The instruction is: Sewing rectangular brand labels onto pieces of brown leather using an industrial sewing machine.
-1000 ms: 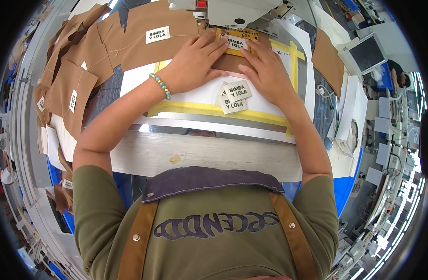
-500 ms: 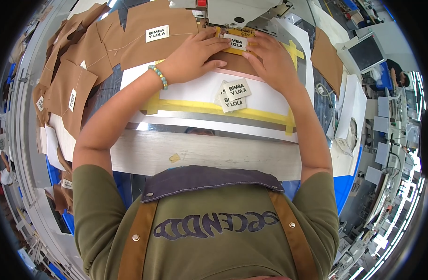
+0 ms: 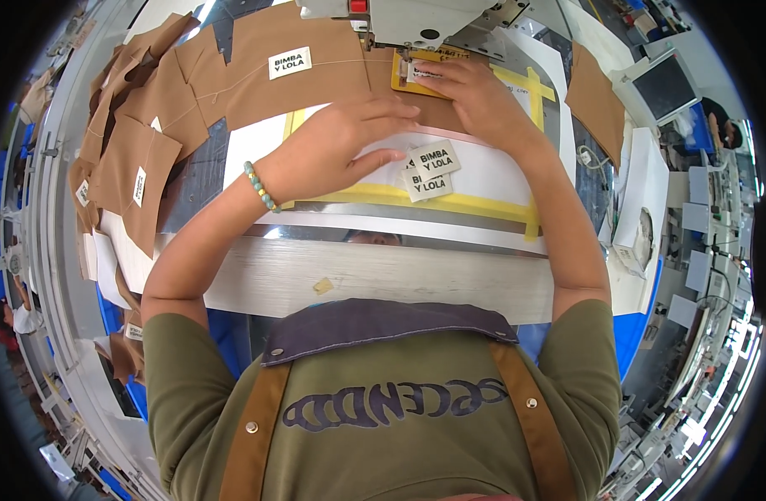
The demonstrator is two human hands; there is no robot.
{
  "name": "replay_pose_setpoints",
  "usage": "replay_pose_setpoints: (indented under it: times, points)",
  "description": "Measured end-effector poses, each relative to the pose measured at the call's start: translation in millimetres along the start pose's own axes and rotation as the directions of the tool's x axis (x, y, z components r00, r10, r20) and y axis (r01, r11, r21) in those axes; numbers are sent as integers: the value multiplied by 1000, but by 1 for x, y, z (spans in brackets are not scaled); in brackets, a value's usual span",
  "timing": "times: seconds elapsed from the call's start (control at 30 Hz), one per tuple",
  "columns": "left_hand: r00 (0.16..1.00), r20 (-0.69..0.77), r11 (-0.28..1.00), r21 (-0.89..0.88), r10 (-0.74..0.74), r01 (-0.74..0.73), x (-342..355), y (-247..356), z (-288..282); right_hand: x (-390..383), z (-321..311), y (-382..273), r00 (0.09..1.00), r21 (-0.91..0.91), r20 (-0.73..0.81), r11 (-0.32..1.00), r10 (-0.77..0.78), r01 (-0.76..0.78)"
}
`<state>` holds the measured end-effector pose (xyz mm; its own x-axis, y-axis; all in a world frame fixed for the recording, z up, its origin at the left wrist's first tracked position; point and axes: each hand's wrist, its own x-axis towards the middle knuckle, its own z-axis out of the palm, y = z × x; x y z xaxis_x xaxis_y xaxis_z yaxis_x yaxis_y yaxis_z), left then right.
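top center, under the sewing machine (image 3: 416,17): my right hand (image 3: 475,100) pins a label (image 3: 421,71) in the yellow template (image 3: 404,79); left hand (image 3: 333,146) flat, holding brown fabric (image 3: 316,83) steady.

Stack of brown fabric pieces (image 3: 116,159) fanned along left of table, some with small white labels sewn on. Monitor (image 3: 667,83) at upper right, screen dark. Single brown fabric piece (image 3: 596,100) lying just left of monitor. Small tan scrap (image 3: 323,286) on pale wooden table edge (image 3: 416,280). Blue panel (image 3: 638,326) below table's right corner. Grey metal rail (image 3: 53,209) curving down left side.
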<state>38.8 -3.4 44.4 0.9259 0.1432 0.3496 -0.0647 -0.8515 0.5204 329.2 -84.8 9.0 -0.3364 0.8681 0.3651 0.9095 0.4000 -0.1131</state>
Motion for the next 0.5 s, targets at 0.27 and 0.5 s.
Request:
replay_pose_setpoints:
  times: [0.27,0.5]
  points:
    - [997,72,1000,-6,-9,10,-9,6,-3,7,-10,-11,999,20,14,999,30,-30]
    - [998,54,999,15,-36,36,-8,9,-10,5,-9,-3,999,53,41,998,18,-20]
